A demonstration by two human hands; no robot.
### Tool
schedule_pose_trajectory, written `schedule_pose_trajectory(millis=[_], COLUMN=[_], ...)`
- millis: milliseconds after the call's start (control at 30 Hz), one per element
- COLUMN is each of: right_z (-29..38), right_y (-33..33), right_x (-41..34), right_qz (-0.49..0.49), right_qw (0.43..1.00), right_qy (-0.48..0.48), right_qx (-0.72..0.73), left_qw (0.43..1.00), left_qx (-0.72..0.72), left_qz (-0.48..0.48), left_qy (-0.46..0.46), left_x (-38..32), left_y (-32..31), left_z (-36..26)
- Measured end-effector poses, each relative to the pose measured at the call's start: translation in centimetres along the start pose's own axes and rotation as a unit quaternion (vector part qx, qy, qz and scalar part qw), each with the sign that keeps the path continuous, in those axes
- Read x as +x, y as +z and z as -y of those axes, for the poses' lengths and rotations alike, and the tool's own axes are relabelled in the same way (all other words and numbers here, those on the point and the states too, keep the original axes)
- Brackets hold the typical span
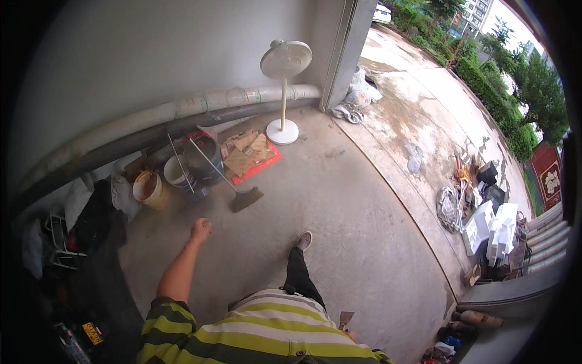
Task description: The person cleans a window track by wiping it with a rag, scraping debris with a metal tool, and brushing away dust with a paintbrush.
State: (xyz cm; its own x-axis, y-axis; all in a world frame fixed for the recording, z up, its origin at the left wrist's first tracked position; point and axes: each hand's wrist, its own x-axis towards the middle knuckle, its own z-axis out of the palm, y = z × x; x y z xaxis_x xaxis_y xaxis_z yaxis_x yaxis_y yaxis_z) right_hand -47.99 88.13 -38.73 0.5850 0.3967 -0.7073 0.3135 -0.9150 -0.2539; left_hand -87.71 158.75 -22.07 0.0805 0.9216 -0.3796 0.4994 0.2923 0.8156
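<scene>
My left hand (201, 230) hangs over the concrete floor, its fingers curled, with nothing seen in it. Beyond it a broom (247, 199) and a long-handled dustpan (198, 194) lean on plastic buckets; the near one is a stained yellowish bucket (152, 190). My right hand (351, 336) shows only in part at the lower edge of my striped shirt. It holds a scraper with a flat metal blade (347, 317); the shirt hides most of the hand. One shoe (304, 240) is ahead of me on the floor.
A white pedestal fan (282, 132) stands near the wall, beside flattened cardboard (248, 154). Thick pipes (182, 109) run along the wall. Bags and a dark vehicle lie at left. Past the door threshold are white foam pieces (502, 232), plastic bags and scrap. Cylinders (482, 319) lie at lower right.
</scene>
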Motion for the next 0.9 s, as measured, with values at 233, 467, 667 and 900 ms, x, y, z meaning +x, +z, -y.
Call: schedule_pose_trajectory(millis=[233,467,667,900], right_z=[23.9,43.6,49.8,44.3], right_y=[-23.1,-48.3,-50.0,-27.5], right_x=[17.4,32.0,36.5,31.1], right_qz=[0.025,-0.101,-0.198,-0.177], right_qw=[0.919,0.896,0.847,0.77], right_qy=[0.146,-0.095,-0.068,0.272], right_qx=[0.367,0.421,0.489,0.549], left_qw=[0.963,0.998,0.96,0.939], left_qx=[-0.015,0.001,0.007,0.141], left_qz=[0.133,-0.047,-0.183,-0.112], left_qy=[-0.236,-0.049,0.211,0.295], left_x=[7.8,28.0,54.5,71.8], left_y=[10.4,11.2,9.5,17.5], left_z=[-6.5,-18.2,-38.0,-68.1])
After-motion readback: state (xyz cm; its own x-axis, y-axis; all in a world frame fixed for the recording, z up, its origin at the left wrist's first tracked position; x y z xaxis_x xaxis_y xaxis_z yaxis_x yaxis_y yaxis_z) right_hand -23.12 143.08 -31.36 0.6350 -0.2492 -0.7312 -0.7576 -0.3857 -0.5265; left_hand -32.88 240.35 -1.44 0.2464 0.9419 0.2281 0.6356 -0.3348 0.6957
